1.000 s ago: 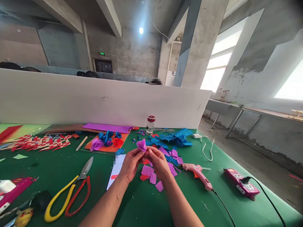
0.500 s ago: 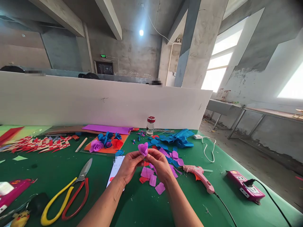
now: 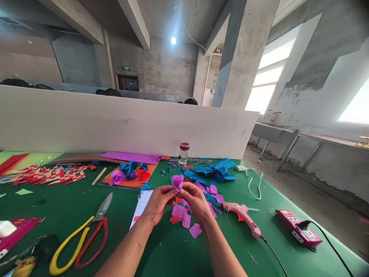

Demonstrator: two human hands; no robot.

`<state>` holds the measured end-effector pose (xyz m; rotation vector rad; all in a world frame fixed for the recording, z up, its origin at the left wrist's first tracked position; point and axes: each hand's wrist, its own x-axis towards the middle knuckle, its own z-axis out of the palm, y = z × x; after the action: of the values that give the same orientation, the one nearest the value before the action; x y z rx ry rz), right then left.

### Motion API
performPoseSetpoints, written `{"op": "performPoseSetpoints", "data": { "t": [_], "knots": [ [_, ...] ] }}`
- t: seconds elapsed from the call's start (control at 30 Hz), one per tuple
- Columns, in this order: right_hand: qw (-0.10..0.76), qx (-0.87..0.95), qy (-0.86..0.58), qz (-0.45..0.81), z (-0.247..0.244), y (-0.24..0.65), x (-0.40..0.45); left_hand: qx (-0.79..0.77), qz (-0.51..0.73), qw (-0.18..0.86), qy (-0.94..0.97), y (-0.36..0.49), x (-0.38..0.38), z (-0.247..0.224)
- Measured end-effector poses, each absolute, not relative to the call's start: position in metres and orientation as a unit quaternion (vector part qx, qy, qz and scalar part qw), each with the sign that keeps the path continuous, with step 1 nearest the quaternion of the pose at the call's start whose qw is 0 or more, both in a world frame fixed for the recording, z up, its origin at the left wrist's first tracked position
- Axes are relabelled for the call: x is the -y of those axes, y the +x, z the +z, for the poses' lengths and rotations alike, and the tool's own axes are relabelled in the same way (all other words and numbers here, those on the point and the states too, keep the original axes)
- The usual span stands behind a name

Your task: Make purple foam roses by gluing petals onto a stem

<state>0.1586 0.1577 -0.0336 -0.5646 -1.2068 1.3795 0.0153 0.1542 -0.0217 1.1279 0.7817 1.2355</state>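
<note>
A small purple paper flower (image 3: 177, 182) is held up above the middle of the table, its petals cupped upward. My left hand (image 3: 159, 201) pinches its base from the left, fingers closed. From the other side my right hand (image 3: 193, 198) is closed on the same base, the two thumbs almost meeting. Beneath and beyond the hands lie loose purple paper petals (image 3: 186, 220) with red and blue pieces among them. A pink hot glue gun (image 3: 243, 216) rests to the right of my right hand. Partly behind my left forearm is a phone (image 3: 139, 211) showing a timer.
Large scissors (image 3: 95, 227) lie open at left. Finished paper flowers (image 3: 117, 177) sit on orange paper. A red-capped glass jar (image 3: 183, 154) stands near the white partition (image 3: 129, 125), beside blue crepe paper (image 3: 219, 169). A pink power strip (image 3: 298, 229) with a black cord is at right.
The purple flower has turned slightly between my fingers, its petals now facing a little differently. Both hands keep their hold in nearly the same place.
</note>
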Motion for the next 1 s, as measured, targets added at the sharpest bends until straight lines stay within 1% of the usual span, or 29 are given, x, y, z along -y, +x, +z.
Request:
{"op": "performPoseSetpoints", "data": {
  "t": [0.27,0.43,0.73,1.0],
  "knots": [
    [0.574,0.505,-0.202,0.613,-0.035,0.155,-0.16,-0.329,0.538,0.617,0.471,0.017,-0.154,-0.023],
    [0.571,0.51,-0.214,0.607,-0.036,0.155,-0.16,-0.328,0.537,0.615,0.475,0.017,-0.153,-0.024],
    [0.586,0.557,-0.249,0.534,-0.036,0.161,-0.164,-0.332,0.534,0.606,0.488,0.019,-0.151,-0.019],
    [0.6,0.567,-0.262,0.5,-0.041,0.163,-0.168,-0.336,0.539,0.592,0.497,0.02,-0.151,-0.019]
  ]
}}
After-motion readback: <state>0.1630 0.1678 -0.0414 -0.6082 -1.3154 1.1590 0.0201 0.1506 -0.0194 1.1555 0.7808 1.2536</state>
